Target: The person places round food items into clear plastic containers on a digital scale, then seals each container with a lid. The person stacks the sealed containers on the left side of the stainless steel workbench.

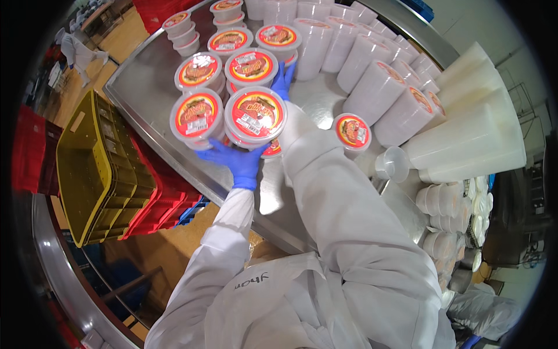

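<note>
Stacks of round clear plastic tubs [256, 115] with red-and-yellow labelled lids stand grouped on a stainless-steel table [148, 87]. My left hand [237, 162], in a blue glove, presses its spread fingers along the near sides of the two front stacks. At the group's right side, my blue-gloved right hand [284, 81] rests its fingers against the tubs there, so the group sits between both hands. Part of another lidded tub [273, 149] shows beneath the front right stack. A separate lidded tub [351, 131] stands right of my right forearm.
Tall nested stacks of white tubs [375, 92] with red labels fill the table's far right. Longer stacks of plain containers [471, 131] lie beside a single open cup [392, 164]. Left of the table edge, a yellow crate [104, 174] tops red crates [161, 196]. Co-workers [78, 54] appear farther off.
</note>
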`<state>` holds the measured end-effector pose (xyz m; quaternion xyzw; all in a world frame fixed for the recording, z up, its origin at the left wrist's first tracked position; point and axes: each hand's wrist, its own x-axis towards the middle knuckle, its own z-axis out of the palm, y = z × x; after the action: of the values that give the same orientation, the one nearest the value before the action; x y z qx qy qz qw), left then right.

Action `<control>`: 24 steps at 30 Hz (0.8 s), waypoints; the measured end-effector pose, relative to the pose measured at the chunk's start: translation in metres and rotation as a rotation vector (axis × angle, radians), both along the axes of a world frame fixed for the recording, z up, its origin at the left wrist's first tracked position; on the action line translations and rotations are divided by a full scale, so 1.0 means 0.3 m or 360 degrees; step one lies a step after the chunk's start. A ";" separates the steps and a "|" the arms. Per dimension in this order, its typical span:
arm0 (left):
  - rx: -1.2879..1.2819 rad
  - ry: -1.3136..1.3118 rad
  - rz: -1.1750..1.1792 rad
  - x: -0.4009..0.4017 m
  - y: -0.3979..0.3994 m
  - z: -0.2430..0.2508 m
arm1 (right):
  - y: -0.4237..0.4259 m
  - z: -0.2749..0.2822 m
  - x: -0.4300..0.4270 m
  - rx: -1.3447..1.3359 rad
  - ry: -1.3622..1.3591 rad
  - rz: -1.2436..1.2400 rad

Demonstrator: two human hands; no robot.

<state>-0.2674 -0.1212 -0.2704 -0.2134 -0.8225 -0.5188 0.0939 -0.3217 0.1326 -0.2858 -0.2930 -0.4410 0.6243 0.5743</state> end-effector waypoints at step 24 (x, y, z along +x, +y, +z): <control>0.0094 0.0142 0.0175 -0.390 0.139 -0.118 | -0.437 0.013 -0.030 -0.0887 0.0709 0.1252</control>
<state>-0.3843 -0.0795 -0.3059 -0.1880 -0.8124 -0.5267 0.1652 -0.3307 0.0014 -0.2820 -0.1073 -0.2024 0.9333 0.2767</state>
